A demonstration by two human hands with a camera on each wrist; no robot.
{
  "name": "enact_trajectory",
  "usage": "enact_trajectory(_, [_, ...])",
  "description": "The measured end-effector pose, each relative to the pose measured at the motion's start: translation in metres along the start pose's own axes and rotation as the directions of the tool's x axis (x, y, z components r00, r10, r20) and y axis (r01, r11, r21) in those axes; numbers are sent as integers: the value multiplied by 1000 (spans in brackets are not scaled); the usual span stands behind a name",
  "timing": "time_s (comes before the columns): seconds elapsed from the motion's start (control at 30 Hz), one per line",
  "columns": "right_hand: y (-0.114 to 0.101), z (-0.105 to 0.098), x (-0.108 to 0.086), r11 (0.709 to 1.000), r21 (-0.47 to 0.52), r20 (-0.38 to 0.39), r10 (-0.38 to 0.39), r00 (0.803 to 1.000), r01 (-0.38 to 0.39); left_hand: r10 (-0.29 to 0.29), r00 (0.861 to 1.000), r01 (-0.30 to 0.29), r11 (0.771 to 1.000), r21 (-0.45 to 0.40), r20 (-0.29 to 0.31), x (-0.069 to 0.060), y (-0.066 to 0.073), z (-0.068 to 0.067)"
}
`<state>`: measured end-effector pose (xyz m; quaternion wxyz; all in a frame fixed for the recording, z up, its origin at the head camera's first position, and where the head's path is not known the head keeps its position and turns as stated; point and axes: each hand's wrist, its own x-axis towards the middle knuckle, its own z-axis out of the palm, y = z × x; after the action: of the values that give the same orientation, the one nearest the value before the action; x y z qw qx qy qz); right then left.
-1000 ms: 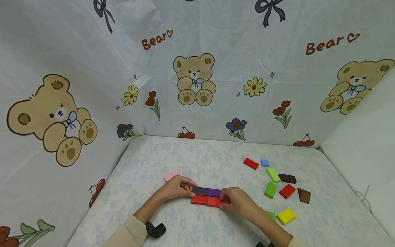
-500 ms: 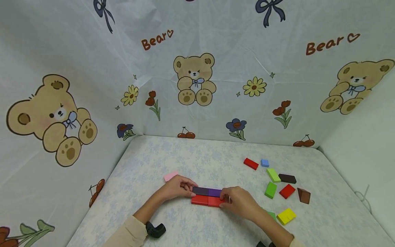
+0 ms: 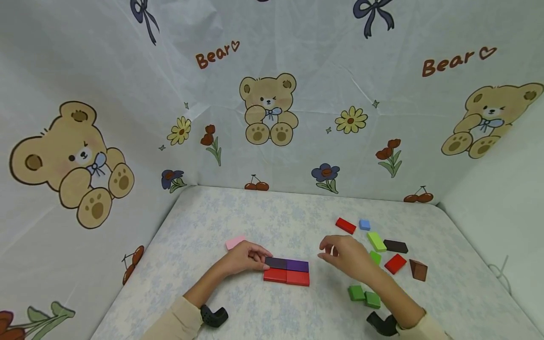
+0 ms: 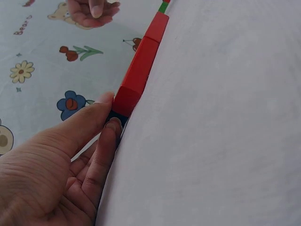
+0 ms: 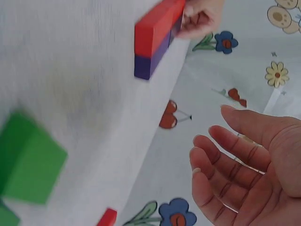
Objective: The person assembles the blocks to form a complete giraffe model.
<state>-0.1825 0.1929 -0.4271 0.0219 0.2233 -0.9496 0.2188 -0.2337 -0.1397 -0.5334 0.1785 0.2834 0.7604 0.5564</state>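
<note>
At the table's middle, a dark block [image 3: 276, 263] and a purple block [image 3: 298, 266] lie end to end. Two red blocks, a left one [image 3: 275, 275] and a right one [image 3: 298, 278], form a matching row along their near side. My left hand [image 3: 246, 257] pinches the dark block's left end between thumb and finger. In the left wrist view, the thumb also touches the red block [image 4: 136, 70]. Apart from the row, to its right, my right hand [image 3: 350, 255] is raised with loosely curved fingers. Its palm [image 5: 254, 174] holds nothing in the right wrist view.
A pink block [image 3: 234, 242] lies behind my left hand. To the right are scattered a red block [image 3: 345, 225], a blue block [image 3: 364, 225], a light green block [image 3: 376, 241], a black block [image 3: 396, 245] and a brown triangular block [image 3: 418, 269]. Green blocks [image 3: 356, 293] sit near my right forearm.
My right hand has let go of the row's right end and moved right and away. Its forearm now hides the yellow block and uncovers two green ones. My left hand stays put.
</note>
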Motion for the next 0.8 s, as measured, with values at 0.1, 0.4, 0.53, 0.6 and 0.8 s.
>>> enact_trajectory(0.1, [13, -11, 6, 999, -35, -52, -21, 998, 20, -9, 1000, 9, 1000, 4, 2, -1, 1, 0])
enact_trajectory(0.4, [61, -24, 28, 998, -68, -91, -11, 996, 5, -14, 1000, 14, 1000, -6, 3, -2, -1, 1])
enact_trajectory(0.53, [82, -20, 35, 999, -45, -86, 3, 996, -7, -19, 1000, 19, 1000, 6, 2, -2, -1, 1])
enact_trajectory(0.6, [90, -18, 38, 999, -44, -86, 12, 996, -16, -22, 1000, 22, 1000, 12, 1, -1, 0, 1])
enact_trajectory(0.8, [112, -11, 48, 993, -86, -60, 71, 996, -76, -17, 1000, 17, 1000, 21, -3, -1, 2, 0])
